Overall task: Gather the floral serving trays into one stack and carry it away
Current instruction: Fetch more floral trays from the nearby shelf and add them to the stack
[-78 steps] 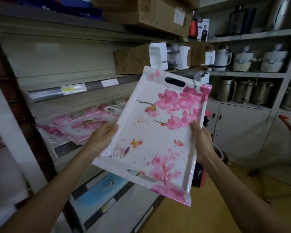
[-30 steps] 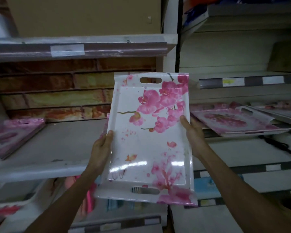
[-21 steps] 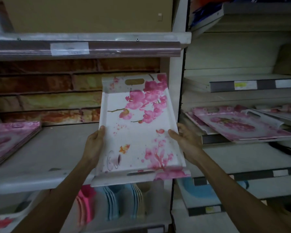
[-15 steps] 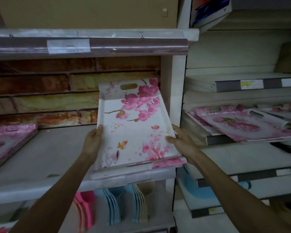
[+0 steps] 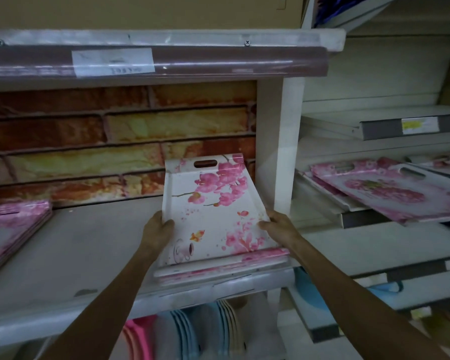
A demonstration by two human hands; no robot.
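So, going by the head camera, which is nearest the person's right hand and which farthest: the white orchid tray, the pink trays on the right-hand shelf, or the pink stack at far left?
1. White orchid tray: the right hand grips its right edge.
2. Pink trays: next bay, to the right.
3. Pink stack: far left end of the shelf.

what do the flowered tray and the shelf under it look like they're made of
Tray: likely melamine or hard plastic, glossy, with a printed orchid pattern, thin moulded rim and cut-out handle.
Shelf: probably painted metal or board, matte grey-white, scuffed; cannot tell which.
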